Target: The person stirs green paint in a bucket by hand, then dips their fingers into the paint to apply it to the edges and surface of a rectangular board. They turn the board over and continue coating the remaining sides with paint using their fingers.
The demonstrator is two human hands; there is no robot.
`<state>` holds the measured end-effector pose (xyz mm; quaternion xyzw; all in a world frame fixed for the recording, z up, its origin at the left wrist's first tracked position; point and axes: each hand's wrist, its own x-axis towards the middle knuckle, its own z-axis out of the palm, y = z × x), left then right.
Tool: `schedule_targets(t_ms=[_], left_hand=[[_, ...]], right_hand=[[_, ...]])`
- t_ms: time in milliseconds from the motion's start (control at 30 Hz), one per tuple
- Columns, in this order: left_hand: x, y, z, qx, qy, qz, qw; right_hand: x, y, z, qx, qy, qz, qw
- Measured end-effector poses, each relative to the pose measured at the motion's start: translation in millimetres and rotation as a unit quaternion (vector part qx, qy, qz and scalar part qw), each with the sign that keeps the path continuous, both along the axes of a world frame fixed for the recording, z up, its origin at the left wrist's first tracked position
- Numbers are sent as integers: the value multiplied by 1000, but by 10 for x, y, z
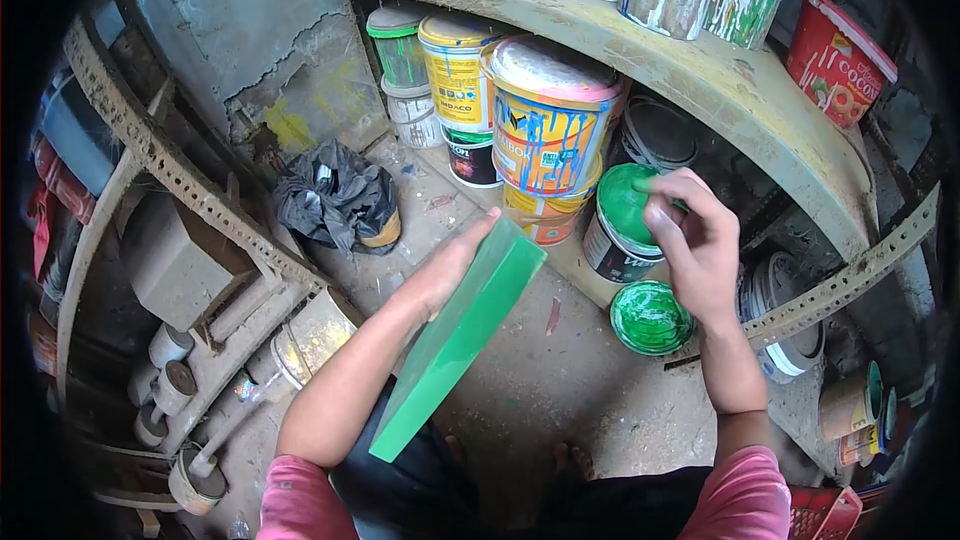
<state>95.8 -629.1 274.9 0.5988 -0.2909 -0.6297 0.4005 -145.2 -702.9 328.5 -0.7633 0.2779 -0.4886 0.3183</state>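
My left hand (pixel 455 265) holds a green painted board (pixel 465 345) from behind its left edge; the board slants across the middle of the view. Over at the right, my right hand (pixel 695 240) is raised beside an open paint bucket (pixel 618 252) full of green paint. Its thumb and index finger are bent toward each other at a small green thing (pixel 643 183) that I cannot make out, at the paint's edge. A green-smeared lid (pixel 652 318) lies on the floor just below the bucket.
Stacked paint buckets (pixel 550 130) stand under a curved shelf (pixel 720 80) that carries more containers. A black plastic bag (pixel 335 195) lies left of them. Perforated metal racks (pixel 190 170) curve along both sides. A stained bucket (pixel 315 335) stands near my left arm.
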Motion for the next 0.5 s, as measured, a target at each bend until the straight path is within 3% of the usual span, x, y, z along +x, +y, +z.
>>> schedule_targets(t_ms=[67, 200, 233, 333, 400, 433, 500], left_hand=[[-96, 64, 101, -13, -35, 1, 999], [-146, 134, 100, -45, -99, -35, 993], [-152, 144, 121, -44, -100, -36, 993], [-137, 172, 194, -58, -106, -60, 991], [-145, 196, 179, -146, -98, -18, 984], [-142, 190, 156, -141, -102, -13, 985], [-112, 149, 93, -233, -68, 31, 970]], right_hand=[[-43, 153, 92, -30, -93, 120, 988], [-96, 329, 223, -45, -78, 244, 966], [-95, 381, 196, 11, -104, 276, 955], [-70, 514, 279, 38, -94, 311, 945], [-71, 594, 245, 66, -108, 312, 942], [-90, 617, 259, 25, -83, 309, 947], [-109, 683, 285, -19, -33, 292, 956]])
